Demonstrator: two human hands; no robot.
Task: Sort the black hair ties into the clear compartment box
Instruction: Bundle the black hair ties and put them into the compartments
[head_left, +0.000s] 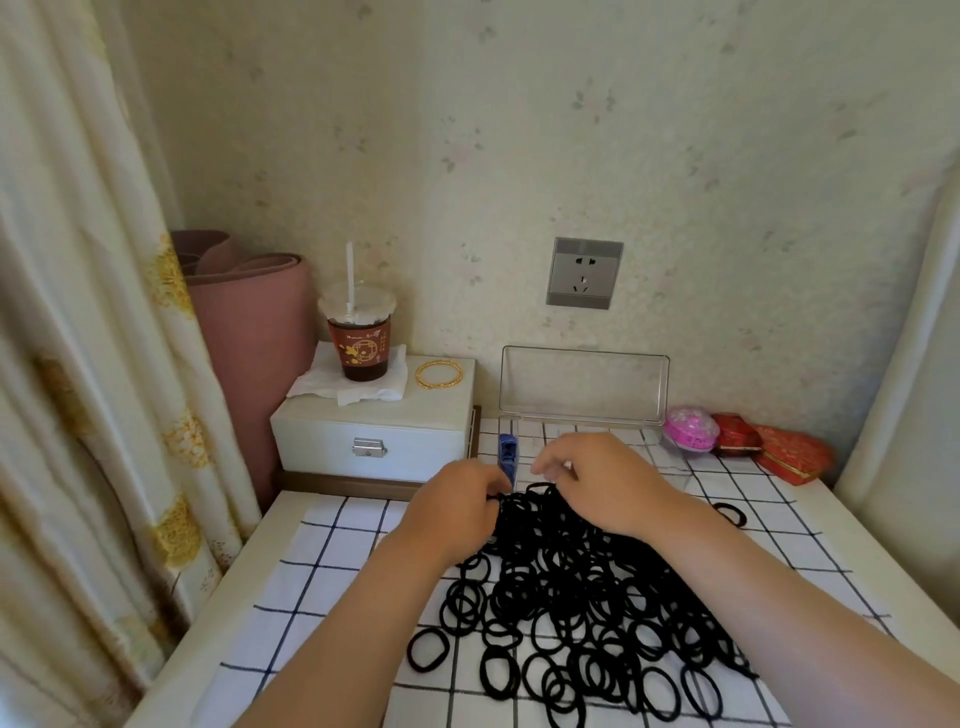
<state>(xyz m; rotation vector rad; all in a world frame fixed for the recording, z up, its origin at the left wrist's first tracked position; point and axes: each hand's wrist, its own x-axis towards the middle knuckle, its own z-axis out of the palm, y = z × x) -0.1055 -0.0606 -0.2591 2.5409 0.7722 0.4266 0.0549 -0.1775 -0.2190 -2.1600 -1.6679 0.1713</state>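
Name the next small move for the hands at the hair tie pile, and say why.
Probably lift a small bunch clear and carry it forward into the clear compartment box. The left hand pinches ties at the far edge of the black hair ties, the right hand lies over them, and the box stands open beyond.

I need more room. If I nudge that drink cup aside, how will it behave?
Probably tippy: the cup is tall, narrowing toward its base. It stands on loose tissue, which would likely slide or bunch. Dark liquid inside suggests some weight.
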